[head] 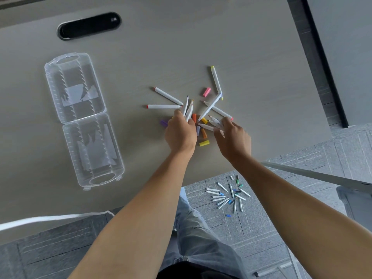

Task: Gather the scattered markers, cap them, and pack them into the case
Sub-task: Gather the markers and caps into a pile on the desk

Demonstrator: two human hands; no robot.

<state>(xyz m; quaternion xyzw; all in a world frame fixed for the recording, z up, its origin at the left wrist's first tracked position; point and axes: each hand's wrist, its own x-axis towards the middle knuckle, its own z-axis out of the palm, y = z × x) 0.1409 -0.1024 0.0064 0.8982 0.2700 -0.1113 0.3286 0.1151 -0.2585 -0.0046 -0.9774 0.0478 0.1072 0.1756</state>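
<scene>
My left hand (pixel 180 132) held two white markers (pixel 188 109) bunched in my curled fingers, with their bare tips pointing up and away from me. My right hand (pixel 233 135) was curled round a few more markers (pixel 214 121) near the front edge of the table (pixel 261 57). The other markers lay in a messy pile between and beyond my hands, and one with a yellow end (pixel 216 80) sat farthest back. Little loose caps were mixed in, like a pink cap (pixel 206 92), an orange cap (pixel 204 133) and a yellow cap (pixel 204 143) near the table edge. I think the markers are light, hard and smooth, so they could roll or slip; holding each one round its middle seemed best. The caps are tiny and could be easy to knock off the edge. The clear case (pixel 80 117) lay open and flat, well apart near the left edge. More markers (pixel 227 196) lay down on the floor, and the black slot (pixel 88 26) sat near the back edge.
</scene>
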